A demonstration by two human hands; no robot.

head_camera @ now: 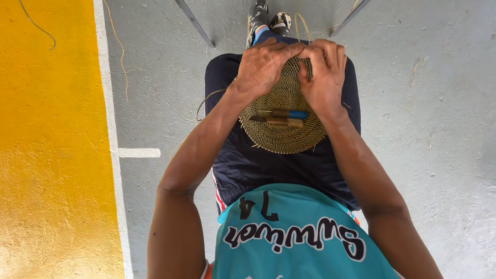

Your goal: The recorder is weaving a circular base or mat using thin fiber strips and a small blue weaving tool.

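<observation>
Straw coil mat (283, 126) on lap, far rim pinched by left hand (261, 67) and right hand (324, 72), both curled tight. Two tools (281, 118) lying loose on top, I reckon tilt slides them off.

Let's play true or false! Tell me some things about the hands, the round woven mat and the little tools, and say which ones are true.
1. Both hands grip the far edge of the round woven mat. True: the left hand and the right hand meet there.
2. Two small tools lie on the mat. True: one tool with a blue end and one brown tool.
3. The mat lies flat on the floor. False: it rests on the person's lap, over dark shorts.
4. The floor is yellow all over. False: a yellow strip on the left, grey floor elsewhere.
5. The right hand holds the blue-ended tool. False: it lies loose on the mat.
</observation>
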